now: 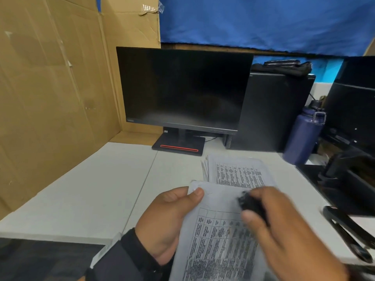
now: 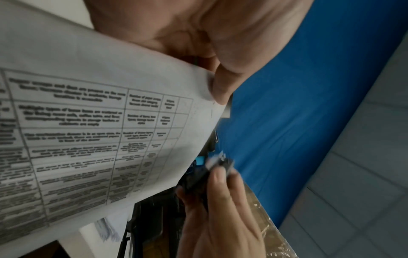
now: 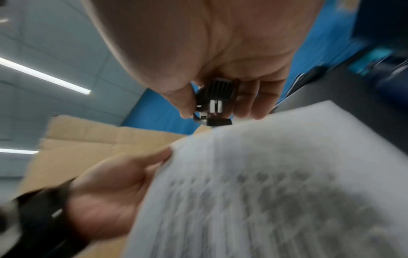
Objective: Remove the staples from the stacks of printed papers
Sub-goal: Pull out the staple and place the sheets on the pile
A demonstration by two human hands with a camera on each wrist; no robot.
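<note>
My left hand (image 1: 174, 211) holds a stapled stack of printed papers (image 1: 219, 240) up off the desk, thumb pinching its top left corner. A small staple (image 1: 210, 193) shows near that corner. My right hand (image 1: 269, 216) grips a black staple remover (image 1: 251, 205) over the upper right part of the sheet, a short way from the staple. The left wrist view shows the printed table on the stack of papers (image 2: 88, 131) and the staple remover (image 2: 209, 172) between fingers. In the right wrist view the staple remover (image 3: 214, 104) hangs just above the paper's top edge (image 3: 253, 139).
A second stack of printed papers (image 1: 237, 171) lies on the white desk (image 1: 101, 189) behind the held one. A dark monitor (image 1: 182, 88) stands at the back, a blue bottle (image 1: 304, 134) and black equipment (image 1: 349, 179) to the right, cardboard (image 1: 50, 98) on the left.
</note>
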